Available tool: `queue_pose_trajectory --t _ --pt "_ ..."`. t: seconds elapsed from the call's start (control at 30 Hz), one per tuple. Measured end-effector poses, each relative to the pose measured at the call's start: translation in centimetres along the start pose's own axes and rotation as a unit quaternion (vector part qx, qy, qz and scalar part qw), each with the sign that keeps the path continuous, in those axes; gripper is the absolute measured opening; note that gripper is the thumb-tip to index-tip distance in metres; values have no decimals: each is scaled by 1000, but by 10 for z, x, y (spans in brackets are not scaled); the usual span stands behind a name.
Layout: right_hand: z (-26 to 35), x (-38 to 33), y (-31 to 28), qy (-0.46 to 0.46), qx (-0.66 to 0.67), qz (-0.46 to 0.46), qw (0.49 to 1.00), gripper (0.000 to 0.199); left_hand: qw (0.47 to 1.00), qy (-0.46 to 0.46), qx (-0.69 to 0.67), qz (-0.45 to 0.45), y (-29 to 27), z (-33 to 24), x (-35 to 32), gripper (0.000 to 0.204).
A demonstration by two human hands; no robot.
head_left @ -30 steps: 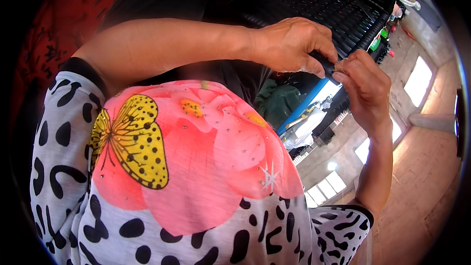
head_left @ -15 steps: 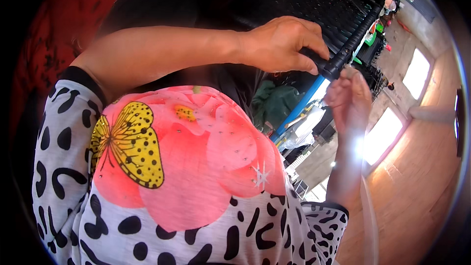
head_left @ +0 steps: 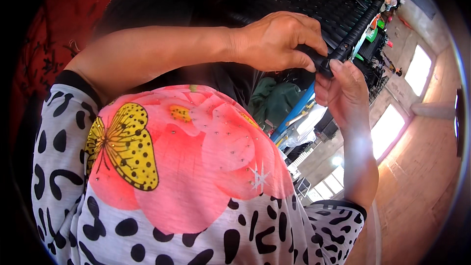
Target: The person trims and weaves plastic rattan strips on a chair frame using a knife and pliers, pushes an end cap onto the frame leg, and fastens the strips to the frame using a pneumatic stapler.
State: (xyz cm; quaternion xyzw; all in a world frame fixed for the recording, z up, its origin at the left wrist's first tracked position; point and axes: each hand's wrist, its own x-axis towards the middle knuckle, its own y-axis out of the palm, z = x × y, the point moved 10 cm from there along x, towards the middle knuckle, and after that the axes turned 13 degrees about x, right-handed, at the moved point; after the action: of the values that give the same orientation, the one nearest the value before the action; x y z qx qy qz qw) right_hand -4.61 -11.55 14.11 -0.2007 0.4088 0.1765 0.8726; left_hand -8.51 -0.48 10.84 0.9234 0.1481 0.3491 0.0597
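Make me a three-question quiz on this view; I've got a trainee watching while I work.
1. True or false: the left hand wears a glove.
2. The right hand has its thumb on: A) a window; B) a green lid; C) the black bar.
3. Fill in: the shirt shows a ____ butterfly with black spots.
Key: 1 false; 2 C; 3 yellow.

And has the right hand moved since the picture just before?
Yes. Against the black woven frame's end, the right hand has shifted left, its thumb now over that end.
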Motion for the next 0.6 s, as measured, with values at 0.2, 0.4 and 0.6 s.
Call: queue_pose_trajectory --t 0.2,0.4,0.6 --pt "3 -4 -7 -21 -61 -50 997 31 1000 -15 22 15 -1 -3 -1 24" --pt "7 -5 -12 -95 -97 -103 985 32 1000 -17 6 10 -1 -2 3 21" --pt "7 -2 -3 -157 -63 -126 978 15 996 7 87 -30 -9 -13 7 17"
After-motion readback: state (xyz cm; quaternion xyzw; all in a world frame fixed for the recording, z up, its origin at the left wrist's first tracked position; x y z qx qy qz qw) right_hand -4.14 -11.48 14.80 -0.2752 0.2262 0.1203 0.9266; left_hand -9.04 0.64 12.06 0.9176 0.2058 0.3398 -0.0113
